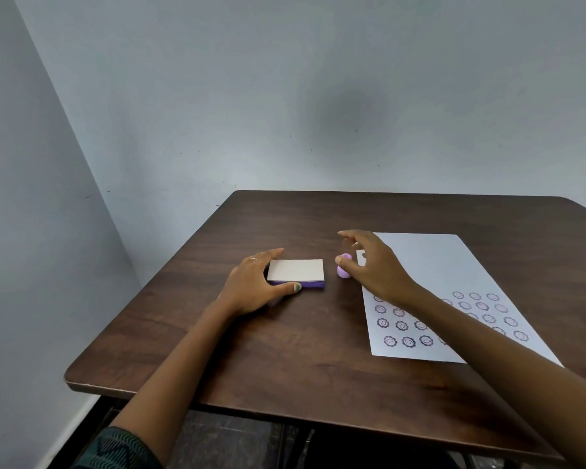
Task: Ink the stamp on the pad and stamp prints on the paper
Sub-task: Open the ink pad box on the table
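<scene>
A white paper sheet (427,258) with purple smiley prints (401,324) lies near right on the dark brown wooden worktop (285,360). Farther left, the left grip (251,286) clasps the flat purple ink pad (296,270), pale lid shut. Beside it, the right grip (376,265) hangs loose-fingered over the small lilac stamp (345,273).

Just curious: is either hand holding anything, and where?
The left hand grips the flat white-lidded purple ink pad by its left end. The right hand hovers at the small lilac stamp, fingers spread.
</scene>
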